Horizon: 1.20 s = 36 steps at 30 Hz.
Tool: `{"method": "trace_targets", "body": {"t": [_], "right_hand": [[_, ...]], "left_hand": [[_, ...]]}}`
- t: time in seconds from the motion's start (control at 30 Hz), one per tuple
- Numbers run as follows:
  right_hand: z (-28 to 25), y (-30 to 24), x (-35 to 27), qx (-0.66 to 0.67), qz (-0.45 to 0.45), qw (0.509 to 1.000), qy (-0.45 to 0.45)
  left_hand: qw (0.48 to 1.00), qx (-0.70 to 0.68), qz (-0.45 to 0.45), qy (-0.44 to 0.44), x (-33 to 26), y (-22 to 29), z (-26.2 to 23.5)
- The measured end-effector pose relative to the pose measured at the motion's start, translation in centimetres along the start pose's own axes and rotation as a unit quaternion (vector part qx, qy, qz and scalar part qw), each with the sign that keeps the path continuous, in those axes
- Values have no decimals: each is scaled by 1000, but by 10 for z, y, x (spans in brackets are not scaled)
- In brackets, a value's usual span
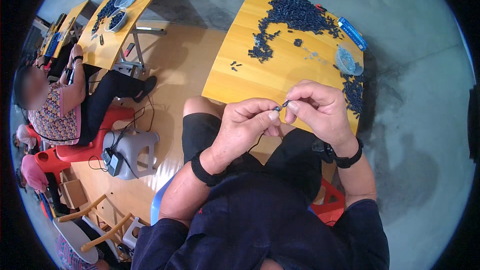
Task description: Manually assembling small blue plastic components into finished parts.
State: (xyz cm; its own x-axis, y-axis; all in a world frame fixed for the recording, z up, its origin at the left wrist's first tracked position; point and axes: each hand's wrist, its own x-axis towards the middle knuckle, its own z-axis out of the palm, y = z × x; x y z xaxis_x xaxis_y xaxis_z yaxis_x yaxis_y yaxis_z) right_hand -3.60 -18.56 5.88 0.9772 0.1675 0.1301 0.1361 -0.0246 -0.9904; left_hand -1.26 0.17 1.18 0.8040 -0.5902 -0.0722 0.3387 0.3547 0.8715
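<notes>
Just past my lap, my left hand [246, 126] pinches a small dark cylindrical piece [277, 109] between thumb and forefinger. Close beside it, my right hand [322, 110] has thumb and forefinger closed on another small dark piece [285, 103]. The two pieces nearly meet; whether they touch I cannot tell. Beyond my hands, a large pile of small black plastic pieces [298, 14] covers the far part of the yellow table [227, 77]. A clear plastic bowl [346, 61] of small translucent parts stands near its right edge. Small clear bits [314, 55] lie scattered left of the bowl.
A blue box [352, 34] lies at the table's right edge, near a red-handled tool [320, 8]. More black pieces [353, 95] lie along the right side. Leftward, another person [60, 105] sits at a second table [90, 50]. A grey stool [132, 150] with cables stands between us.
</notes>
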Motion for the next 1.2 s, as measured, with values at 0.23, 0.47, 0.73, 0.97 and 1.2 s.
{"method": "trace_targets", "body": {"t": [0.23,0.47,0.73,0.97,1.2], "right_hand": [[4,-7,-4,-35,-20,999,-17],[6,-9,-6,-47,-22,999,-16],[6,-11,-8,-85,-30,996,-21],[0,-13,-4,-172,-92,979,-57],[-7,-18,1,-180,-121,970,-109]], "left_hand": [[999,24,-6,-23,-2,4,4],[999,21,-6,-30,-5,3,2],[999,21,-10,-28,-7,6,5],[997,31,-42,-47,-8,8,4],[994,-30,-82,-72,-8,8,3]]}}
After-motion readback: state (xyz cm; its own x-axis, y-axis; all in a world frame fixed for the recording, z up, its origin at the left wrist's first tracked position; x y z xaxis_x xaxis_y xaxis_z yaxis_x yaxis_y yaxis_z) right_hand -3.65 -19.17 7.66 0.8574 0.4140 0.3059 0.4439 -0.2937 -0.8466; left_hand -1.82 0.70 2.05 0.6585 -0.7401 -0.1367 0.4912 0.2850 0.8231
